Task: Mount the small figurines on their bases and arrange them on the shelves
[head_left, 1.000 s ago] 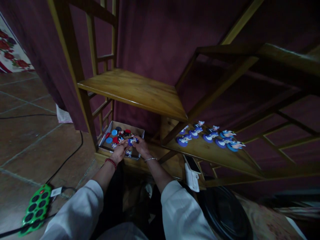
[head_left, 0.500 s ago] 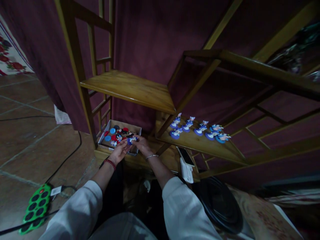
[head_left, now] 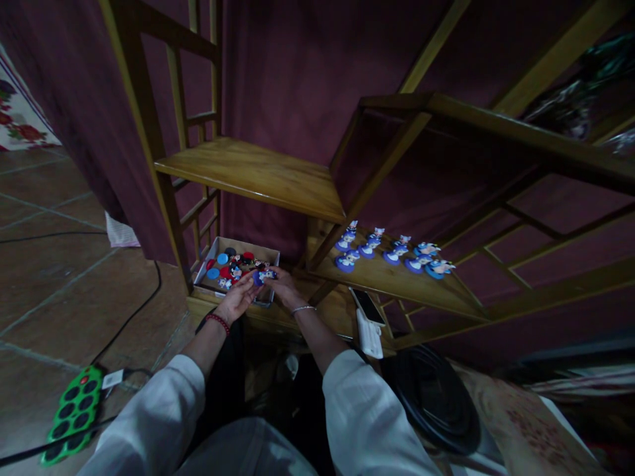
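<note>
Between my two hands is a small figurine [head_left: 264,276] with a purple round base and a white and blue body. My left hand [head_left: 239,295] grips it at the base end. On its other side, the fingers of my right hand [head_left: 282,285] close on the figure's upper part. Just beyond both hands stands an open shallow cardboard box [head_left: 274,256] with more figurine parts in it. A red and black figure [head_left: 235,270] and several loose discs, some blue [head_left: 213,274], some red or dark, lie inside. My hands hide part of the box's front.
Several finished-looking purple-and-blue figurines [head_left: 395,254] stand in rows on the wooden shelf [head_left: 421,293] to the right. Above the box juts another wooden shelf board [head_left: 253,175]. A phone [head_left: 368,307] leans on a white object [head_left: 370,336]. A green power strip [head_left: 74,413] lies on the floor with cables.
The figurine between my hands has turned to lie more sideways, its base toward my left hand. The view has shifted slightly; the box and the shelf figurines stay put.
</note>
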Tool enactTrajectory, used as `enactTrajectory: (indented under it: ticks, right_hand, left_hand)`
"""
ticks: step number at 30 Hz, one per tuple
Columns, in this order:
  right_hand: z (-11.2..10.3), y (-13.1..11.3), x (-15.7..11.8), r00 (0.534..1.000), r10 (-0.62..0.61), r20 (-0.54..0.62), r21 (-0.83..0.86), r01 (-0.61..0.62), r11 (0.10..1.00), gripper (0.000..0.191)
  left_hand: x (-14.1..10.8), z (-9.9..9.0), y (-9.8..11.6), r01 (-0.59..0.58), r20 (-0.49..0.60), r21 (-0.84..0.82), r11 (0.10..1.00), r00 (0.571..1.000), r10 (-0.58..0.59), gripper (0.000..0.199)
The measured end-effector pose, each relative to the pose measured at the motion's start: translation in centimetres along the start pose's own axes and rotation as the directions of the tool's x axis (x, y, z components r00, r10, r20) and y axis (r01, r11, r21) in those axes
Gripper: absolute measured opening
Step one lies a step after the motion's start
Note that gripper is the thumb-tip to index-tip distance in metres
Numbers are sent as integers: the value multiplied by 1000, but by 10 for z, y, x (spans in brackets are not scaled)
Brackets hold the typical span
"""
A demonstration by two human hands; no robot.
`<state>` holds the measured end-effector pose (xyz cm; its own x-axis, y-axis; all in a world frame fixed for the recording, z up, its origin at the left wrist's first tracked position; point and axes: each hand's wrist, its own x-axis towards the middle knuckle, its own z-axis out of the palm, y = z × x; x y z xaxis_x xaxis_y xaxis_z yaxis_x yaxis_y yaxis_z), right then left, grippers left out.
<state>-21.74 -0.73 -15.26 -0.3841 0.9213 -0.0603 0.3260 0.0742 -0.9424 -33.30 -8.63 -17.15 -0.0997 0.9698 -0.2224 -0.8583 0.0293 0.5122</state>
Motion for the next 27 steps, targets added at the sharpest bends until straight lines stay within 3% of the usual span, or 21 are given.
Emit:
enactTrajectory:
  ticks: [11,18,27]
  right_hand:
    - [-3,-18,-7,998,34,-50,-171,-42,984,30]
    - [-7,-28,-12,1000,-17,-24,-330,8,944,28]
    - [-8,-35,-13,996,-89,29,-454,93,886,27]
  left_hand:
    - [-2,4,3,-7,-8,-16,1000,1000,7,31]
    - [0,2,1,2,-43,-3,1000,999,-2,15]
    - [-1,3,2,-2,-71,9,1000,998,3,10]
